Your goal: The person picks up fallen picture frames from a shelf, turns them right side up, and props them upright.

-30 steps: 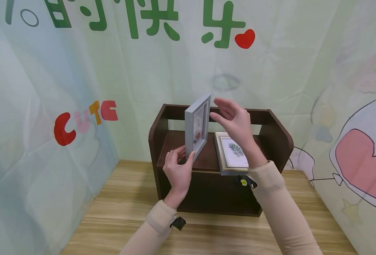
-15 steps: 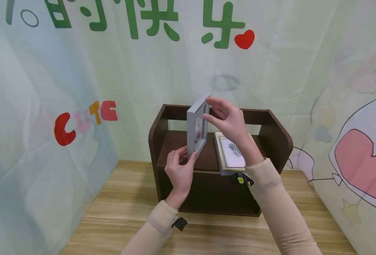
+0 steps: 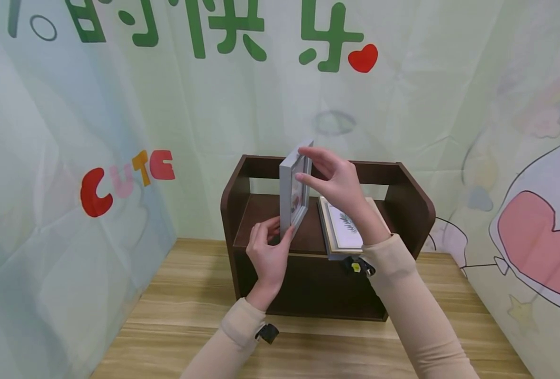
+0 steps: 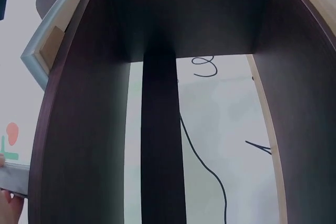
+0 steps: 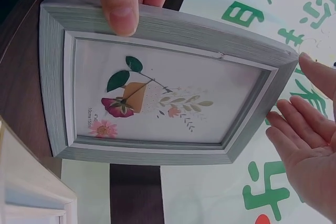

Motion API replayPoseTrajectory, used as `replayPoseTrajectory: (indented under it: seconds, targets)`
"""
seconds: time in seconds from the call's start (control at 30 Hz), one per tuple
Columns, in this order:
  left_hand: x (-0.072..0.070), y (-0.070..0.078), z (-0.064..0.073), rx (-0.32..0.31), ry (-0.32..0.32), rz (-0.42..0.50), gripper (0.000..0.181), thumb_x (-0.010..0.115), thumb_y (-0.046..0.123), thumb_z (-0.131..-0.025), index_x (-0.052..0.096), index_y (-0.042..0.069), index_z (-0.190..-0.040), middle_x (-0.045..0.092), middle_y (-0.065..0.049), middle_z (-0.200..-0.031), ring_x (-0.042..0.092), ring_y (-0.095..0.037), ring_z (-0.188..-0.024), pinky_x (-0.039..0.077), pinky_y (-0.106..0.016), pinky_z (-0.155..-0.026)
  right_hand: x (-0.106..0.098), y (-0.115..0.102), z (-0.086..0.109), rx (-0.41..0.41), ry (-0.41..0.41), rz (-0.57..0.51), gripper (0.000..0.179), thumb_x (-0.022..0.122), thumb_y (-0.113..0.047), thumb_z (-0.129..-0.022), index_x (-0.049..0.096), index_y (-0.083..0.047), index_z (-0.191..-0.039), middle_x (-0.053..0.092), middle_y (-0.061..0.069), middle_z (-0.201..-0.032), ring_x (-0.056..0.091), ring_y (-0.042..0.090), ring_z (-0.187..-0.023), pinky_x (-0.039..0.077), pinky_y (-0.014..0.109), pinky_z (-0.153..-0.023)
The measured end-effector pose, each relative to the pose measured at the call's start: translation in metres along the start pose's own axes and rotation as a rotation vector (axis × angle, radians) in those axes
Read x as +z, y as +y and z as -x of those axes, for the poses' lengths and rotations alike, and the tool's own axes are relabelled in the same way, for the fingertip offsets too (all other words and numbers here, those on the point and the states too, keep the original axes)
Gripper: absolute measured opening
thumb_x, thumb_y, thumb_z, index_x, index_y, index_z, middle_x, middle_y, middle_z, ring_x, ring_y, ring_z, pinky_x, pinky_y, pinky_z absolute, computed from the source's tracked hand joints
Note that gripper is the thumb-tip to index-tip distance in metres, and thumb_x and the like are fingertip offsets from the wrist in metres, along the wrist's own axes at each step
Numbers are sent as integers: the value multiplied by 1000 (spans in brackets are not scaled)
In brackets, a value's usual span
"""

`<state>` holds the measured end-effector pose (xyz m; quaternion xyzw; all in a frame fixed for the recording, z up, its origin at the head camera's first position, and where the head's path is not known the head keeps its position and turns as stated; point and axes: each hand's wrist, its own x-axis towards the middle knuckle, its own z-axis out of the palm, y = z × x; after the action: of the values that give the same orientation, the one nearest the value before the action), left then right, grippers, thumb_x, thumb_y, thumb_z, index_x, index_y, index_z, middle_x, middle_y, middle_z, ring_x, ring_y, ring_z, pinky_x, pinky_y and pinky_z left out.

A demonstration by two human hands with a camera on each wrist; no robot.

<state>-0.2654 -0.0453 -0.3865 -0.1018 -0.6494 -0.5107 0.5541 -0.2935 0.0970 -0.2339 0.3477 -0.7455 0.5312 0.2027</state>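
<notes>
A grey picture frame stands upright, seen nearly edge-on, over the left part of the dark brown shelf. My left hand grips its near side low down, the thumb on the front and the fingers behind. Its flower print faces the right wrist camera. My right hand is at the top of the frame, with fairly straight fingers and thumb right at the top edge. In the left wrist view only a bit of the left hand shows at the frame's end.
On the shelf's right part lies a stack of frames, the top one with a leaf print. The shelf has raised sides and a back rail with slots. It stands on a wooden table before a printed cloth backdrop.
The right hand has moved left from beside the grey picture frame to its top edge. The frame has turned slightly and shifted a little right, with the left hand still holding it.
</notes>
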Motion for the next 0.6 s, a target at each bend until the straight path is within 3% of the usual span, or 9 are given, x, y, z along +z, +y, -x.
replayPoseTrajectory:
  seconds: [0.23,0.5,0.6]
  targets:
    - [-1,0,4,17,-45,47,28,83,8,-70,71,7,-95,64,-8,-84,61,-17,-79,58,-29,-69,1,1,0,-12,-13,33,50,75,-12,-81,58,-7,-128,59,7,-131,51,12,-126,40,24,-106]
    - [-3,4,6,42,-134,82,30,80,14,-75,70,6,-102,63,-8,-95,63,-19,-88,56,-26,-79,1,-32,6,-9,-19,83,47,72,-3,-81,57,5,-124,59,19,-127,52,24,-126,39,32,-108]
    - [-4,4,6,46,-160,107,33,81,14,-74,70,5,-104,64,-9,-96,63,-20,-89,56,-26,-81,-1,-19,4,-30,-19,85,47,74,-8,-81,59,0,-124,61,15,-125,53,19,-125,39,29,-107]
